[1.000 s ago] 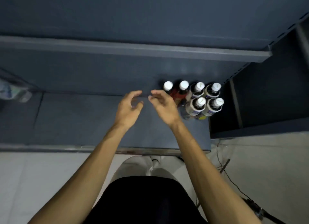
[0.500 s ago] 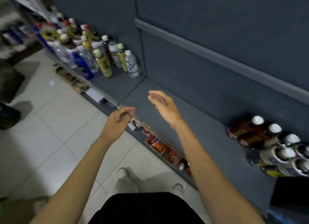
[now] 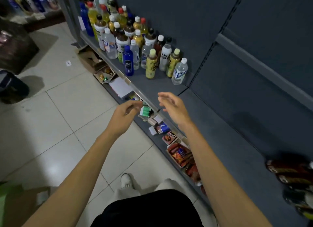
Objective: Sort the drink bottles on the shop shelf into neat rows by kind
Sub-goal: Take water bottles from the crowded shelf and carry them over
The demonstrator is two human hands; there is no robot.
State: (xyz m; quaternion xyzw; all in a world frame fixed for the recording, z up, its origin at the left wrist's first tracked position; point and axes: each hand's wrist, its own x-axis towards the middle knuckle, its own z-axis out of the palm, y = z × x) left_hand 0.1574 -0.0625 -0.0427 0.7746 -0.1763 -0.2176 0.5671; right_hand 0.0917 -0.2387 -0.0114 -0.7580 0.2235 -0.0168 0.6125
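A mixed crowd of drink bottles stands on the dark shelf (image 3: 220,118) at the upper left: a clear water bottle (image 3: 179,71) nearest me, two yellow tea bottles (image 3: 151,65), a white bottle (image 3: 165,56), a blue bottle (image 3: 128,61) and several more behind. A sorted group of dark bottles (image 3: 293,174) shows blurred at the right edge. My left hand (image 3: 124,114) hovers over the floor by the shelf's front edge, fingers loosely curled, holding nothing. My right hand (image 3: 174,107) hovers over the shelf with relaxed fingers, empty.
A lower shelf holds snack boxes and packets (image 3: 181,154) below the front rail. Cardboard boxes (image 3: 94,60) sit on the tiled floor under the bottle crowd. A dark bin (image 3: 11,86) stands at the left. A bare stretch of shelf lies between the two bottle groups.
My view has swung left from the sorted bottles toward the mixed crowd. Both hands stay raised and empty, now nearer the unsorted bottles.
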